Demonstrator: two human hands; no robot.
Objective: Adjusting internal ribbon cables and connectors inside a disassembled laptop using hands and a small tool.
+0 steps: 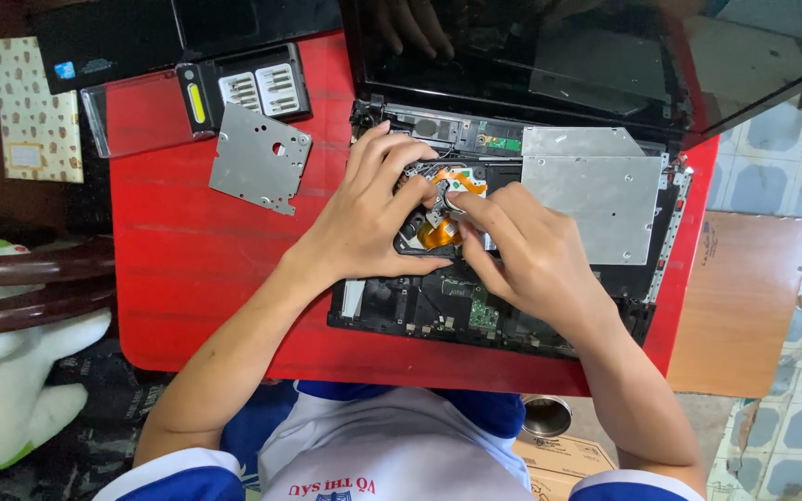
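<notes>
I keep my left hand (364, 218) bracing the opened laptop (512, 232), its grip released, while my right hand (531, 255) pinches the orange ribbon cable (438, 232); gentle pull advised.

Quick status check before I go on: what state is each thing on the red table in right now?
Laptop: lid open, keyboard cover off, insides exposed.
Screen: dark.
Metal drive: seated in the chassis.
Orange ribbon cable: exposed, under the fingertips.
Metal plate: removed, lying flat on the table.
Screwdriver bit case: open.
Left hand: fingers bent over the parts.
Right hand: pinching there.
</notes>
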